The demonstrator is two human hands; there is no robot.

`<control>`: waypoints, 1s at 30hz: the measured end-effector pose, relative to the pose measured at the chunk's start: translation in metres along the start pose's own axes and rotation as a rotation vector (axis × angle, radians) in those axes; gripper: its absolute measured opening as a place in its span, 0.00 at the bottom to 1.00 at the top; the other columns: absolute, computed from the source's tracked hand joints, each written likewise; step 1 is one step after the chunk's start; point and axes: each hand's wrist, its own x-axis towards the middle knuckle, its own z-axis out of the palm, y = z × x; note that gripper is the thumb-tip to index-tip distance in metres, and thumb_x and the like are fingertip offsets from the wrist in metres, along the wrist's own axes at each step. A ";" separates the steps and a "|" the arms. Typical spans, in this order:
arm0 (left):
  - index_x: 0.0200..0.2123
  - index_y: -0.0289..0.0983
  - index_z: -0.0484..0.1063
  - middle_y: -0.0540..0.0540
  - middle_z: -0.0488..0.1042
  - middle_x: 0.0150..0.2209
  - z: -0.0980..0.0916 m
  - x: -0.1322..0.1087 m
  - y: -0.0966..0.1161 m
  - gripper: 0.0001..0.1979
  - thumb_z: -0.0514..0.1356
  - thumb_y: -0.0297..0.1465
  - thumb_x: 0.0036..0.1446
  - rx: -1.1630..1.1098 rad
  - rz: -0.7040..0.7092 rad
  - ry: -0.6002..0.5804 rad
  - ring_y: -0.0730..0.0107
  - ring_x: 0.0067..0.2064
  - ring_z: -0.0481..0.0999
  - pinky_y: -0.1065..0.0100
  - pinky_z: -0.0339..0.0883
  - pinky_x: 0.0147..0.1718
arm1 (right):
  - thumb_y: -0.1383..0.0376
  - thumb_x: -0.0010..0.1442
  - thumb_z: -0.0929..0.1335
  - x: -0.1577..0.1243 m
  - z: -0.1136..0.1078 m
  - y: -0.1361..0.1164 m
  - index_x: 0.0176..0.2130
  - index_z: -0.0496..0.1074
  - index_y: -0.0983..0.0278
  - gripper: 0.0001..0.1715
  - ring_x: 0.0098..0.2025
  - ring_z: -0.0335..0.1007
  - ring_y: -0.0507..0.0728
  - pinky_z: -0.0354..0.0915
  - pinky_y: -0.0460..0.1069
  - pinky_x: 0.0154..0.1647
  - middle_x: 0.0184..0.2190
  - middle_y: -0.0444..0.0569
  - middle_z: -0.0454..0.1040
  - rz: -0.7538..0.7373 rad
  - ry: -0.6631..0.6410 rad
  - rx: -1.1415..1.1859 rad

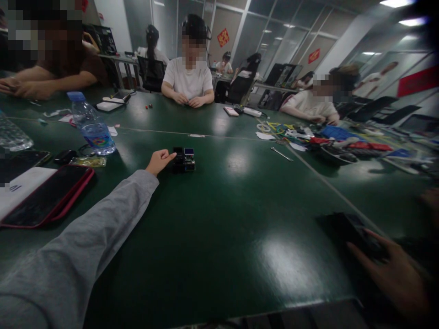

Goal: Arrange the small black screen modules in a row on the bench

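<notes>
My left hand (160, 161) reaches out over the green table, its fingers curled in and its thumb stretched to the right. The thumb tip touches, or nearly touches, a small cluster of dark electronic modules (179, 160). One module at the cluster's upper right has a small bluish screen (189, 151), and below it sits a part with a bare circuit board (189, 161). At the lower right, my right hand (394, 269) is wrapped round a dark, box-like object (356, 233), with the thumb along its near side. Motion blur and shadow hide what kind of object it is.
Left of my arm are a water bottle (92, 125), a phone in a red case (51, 194) and a white box (20, 187). A metal wrench-like tool (281, 154) lies ahead, near a pile of cables (291, 130). People sit around the table (219, 219).
</notes>
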 end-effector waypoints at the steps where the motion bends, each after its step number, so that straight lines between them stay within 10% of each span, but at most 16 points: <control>1: 0.19 0.39 0.48 0.56 0.53 0.19 0.000 0.000 0.000 0.24 0.63 0.36 0.53 -0.001 -0.006 -0.002 0.77 0.22 0.52 0.71 0.48 0.23 | 0.31 0.39 0.70 0.002 0.004 -0.008 0.52 0.73 0.53 0.48 0.32 0.71 0.72 0.62 0.65 0.27 0.41 0.64 0.74 0.023 -0.064 -0.001; 14: 0.19 0.39 0.47 0.56 0.51 0.18 0.001 -0.001 0.005 0.25 0.63 0.39 0.52 0.026 0.018 0.008 0.77 0.22 0.52 0.72 0.46 0.22 | 0.61 0.61 0.67 -0.001 0.084 -0.307 0.59 0.58 0.57 0.28 0.55 0.63 0.61 0.62 0.59 0.57 0.55 0.51 0.63 -0.533 -0.908 0.679; 22: 0.18 0.39 0.47 0.56 0.50 0.18 0.002 -0.001 0.004 0.27 0.64 0.41 0.50 0.012 0.021 0.006 0.78 0.22 0.50 0.73 0.46 0.22 | 0.61 0.59 0.72 -0.014 0.086 -0.396 0.58 0.61 0.55 0.30 0.59 0.58 0.60 0.58 0.59 0.61 0.56 0.48 0.63 -0.749 -1.264 0.945; 30: 0.22 0.38 0.57 0.54 0.62 0.23 0.002 0.006 -0.008 0.20 0.65 0.40 0.50 -0.076 0.052 -0.011 0.76 0.25 0.61 0.72 0.58 0.26 | 0.62 0.64 0.65 0.001 0.170 -0.416 0.63 0.56 0.57 0.30 0.61 0.54 0.63 0.57 0.63 0.60 0.59 0.53 0.58 -0.651 -0.552 0.684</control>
